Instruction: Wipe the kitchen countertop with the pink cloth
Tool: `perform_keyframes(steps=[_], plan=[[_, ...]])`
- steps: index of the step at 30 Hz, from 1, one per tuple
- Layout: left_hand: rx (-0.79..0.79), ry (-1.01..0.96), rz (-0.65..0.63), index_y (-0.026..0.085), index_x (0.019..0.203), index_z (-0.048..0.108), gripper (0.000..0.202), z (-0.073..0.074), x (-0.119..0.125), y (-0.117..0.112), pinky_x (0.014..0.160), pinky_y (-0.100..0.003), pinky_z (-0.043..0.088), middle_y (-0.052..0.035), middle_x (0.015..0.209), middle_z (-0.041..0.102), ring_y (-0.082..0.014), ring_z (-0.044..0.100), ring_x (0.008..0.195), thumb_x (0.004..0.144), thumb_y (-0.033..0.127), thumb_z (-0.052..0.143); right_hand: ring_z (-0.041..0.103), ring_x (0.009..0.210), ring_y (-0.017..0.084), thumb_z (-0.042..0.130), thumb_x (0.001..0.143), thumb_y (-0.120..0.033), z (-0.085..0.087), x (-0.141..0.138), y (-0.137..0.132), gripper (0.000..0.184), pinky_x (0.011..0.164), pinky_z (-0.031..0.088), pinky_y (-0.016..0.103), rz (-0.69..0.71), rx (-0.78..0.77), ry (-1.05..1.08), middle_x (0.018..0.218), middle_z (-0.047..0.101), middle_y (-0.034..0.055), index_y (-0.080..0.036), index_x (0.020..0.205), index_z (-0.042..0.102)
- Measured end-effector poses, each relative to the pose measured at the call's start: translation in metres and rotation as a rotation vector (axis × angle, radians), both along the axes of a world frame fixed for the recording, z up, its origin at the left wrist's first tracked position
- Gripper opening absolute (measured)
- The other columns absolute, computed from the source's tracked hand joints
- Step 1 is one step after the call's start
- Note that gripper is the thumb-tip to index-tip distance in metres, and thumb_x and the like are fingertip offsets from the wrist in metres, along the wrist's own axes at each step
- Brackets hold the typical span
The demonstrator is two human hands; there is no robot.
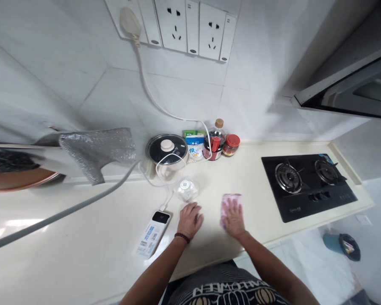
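Observation:
My right hand (233,218) lies flat with its fingers spread on a pink cloth (225,203), which is on the pale countertop (206,245). Farther left, my left hand (189,219) rests on the counter, fingers loosely bent and thumb apart, with nothing seen in it. A dark beaded bracelet (182,237) circles that wrist. Just beyond the left hand sits a clear, shiny item with a white round top (186,188); its kind is unclear. To the left hand's left lies a white power bank (153,235) with a cable plugged in.
A lidded electric pot (167,148), a seasoning bag (195,146), a bottle (218,129) and a red-lidded jar (231,144) stand along the wall. The black gas stove (305,207) is at the right. A grey hose (82,210) crosses the left side, beside a silvery cloth (98,146).

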State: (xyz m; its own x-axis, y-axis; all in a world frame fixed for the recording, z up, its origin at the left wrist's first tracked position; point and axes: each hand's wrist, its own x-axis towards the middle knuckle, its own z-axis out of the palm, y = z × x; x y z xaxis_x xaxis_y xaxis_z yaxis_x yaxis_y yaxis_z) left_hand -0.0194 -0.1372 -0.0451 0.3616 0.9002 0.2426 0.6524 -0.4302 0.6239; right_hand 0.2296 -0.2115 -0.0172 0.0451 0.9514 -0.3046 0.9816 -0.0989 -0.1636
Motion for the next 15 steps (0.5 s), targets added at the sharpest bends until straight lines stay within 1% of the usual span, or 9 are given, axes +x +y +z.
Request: perform_keyframes(steps=[2,4,5,6,7,9,12,14,15], plan=[[0.000,-0.003,-0.005,0.023,0.113,0.071,0.029,0.000,0.000,0.000,0.101,-0.050,0.046,-0.0127,0.124,0.067,-0.0310,0.056,0.120,0.090,0.032,0.056,0.006,0.160,0.030,0.041,0.102,-0.048,0.004,-0.041,-0.008,0.067,0.127,0.009,0.057,0.217,0.008,0.121,0.174,0.013,-0.0006,-0.035,0.164,0.021],[0.000,-0.012,-0.006,0.022,0.113,0.071,0.029,0.001,0.000,0.000,0.102,-0.050,0.045,-0.0128,0.125,0.067,-0.0311,0.056,0.120,0.090,0.031,0.056,0.008,0.160,0.027,0.044,0.101,-0.051,0.006,-0.060,-0.021,0.068,0.128,0.009,0.055,0.338,0.010,0.207,0.174,0.015,-0.0029,-0.039,0.164,0.020],[-0.001,-0.018,-0.005,0.022,0.113,0.071,0.029,0.002,0.000,0.000,0.102,-0.050,0.045,-0.0128,0.125,0.067,-0.0311,0.056,0.121,0.090,0.031,0.056,0.009,0.160,0.026,0.045,0.101,-0.050,0.005,-0.061,-0.029,0.067,0.129,0.009,0.054,0.359,0.004,0.227,0.173,0.017,-0.0034,-0.040,0.163,0.022],[-0.004,-0.023,-0.005,0.022,0.112,0.071,0.029,0.002,0.000,0.000,0.102,-0.051,0.045,-0.0127,0.125,0.067,-0.0311,0.056,0.120,0.090,0.031,0.056,0.011,0.160,0.026,0.046,0.101,-0.048,0.004,-0.055,-0.037,0.066,0.129,0.010,0.054,0.350,-0.005,0.226,0.173,0.019,-0.0033,-0.040,0.163,0.024],[-0.009,-0.029,-0.005,0.023,0.112,0.071,0.029,0.002,0.000,0.000,0.102,-0.051,0.045,-0.0125,0.125,0.067,-0.0310,0.056,0.120,0.089,0.031,0.056,0.011,0.160,0.026,0.046,0.101,-0.045,0.002,-0.043,-0.046,0.064,0.128,0.010,0.054,0.310,-0.012,0.206,0.173,0.021,-0.0027,-0.039,0.162,0.027],[-0.017,-0.038,0.000,0.023,0.112,0.071,0.029,0.003,0.000,0.000,0.102,-0.051,0.045,-0.0120,0.125,0.067,-0.0309,0.056,0.120,0.089,0.031,0.056,0.011,0.160,0.027,0.042,0.101,-0.038,-0.003,-0.005,-0.064,0.061,0.127,0.012,0.056,0.134,-0.013,0.114,0.172,0.023,-0.0003,-0.037,0.161,0.031],[-0.023,-0.055,0.010,0.023,0.112,0.072,0.030,0.002,0.001,0.000,0.102,-0.051,0.045,-0.0116,0.125,0.067,-0.0308,0.056,0.120,0.088,0.032,0.057,0.010,0.160,0.029,0.028,0.102,-0.031,-0.007,0.072,-0.093,0.060,0.126,0.013,0.058,-0.263,0.014,-0.048,0.172,0.023,0.0042,-0.028,0.162,0.033],[-0.024,-0.073,0.015,0.023,0.110,0.072,0.029,0.002,0.001,0.002,0.102,-0.051,0.046,-0.0115,0.124,0.068,-0.0306,0.056,0.119,0.088,0.031,0.057,0.013,0.159,0.030,0.019,0.102,-0.032,-0.007,0.121,-0.111,0.062,0.125,0.016,0.059,-0.514,0.045,-0.092,0.172,0.022,0.0068,-0.024,0.162,0.032],[-0.025,-0.084,0.013,0.023,0.109,0.072,0.028,0.002,0.001,0.003,0.102,-0.051,0.046,-0.0113,0.123,0.068,-0.0304,0.057,0.119,0.087,0.031,0.057,0.015,0.159,0.031,0.017,0.103,-0.035,-0.007,0.141,-0.118,0.063,0.124,0.018,0.060,-0.609,0.063,-0.090,0.172,0.022,0.0073,-0.023,0.163,0.030]])
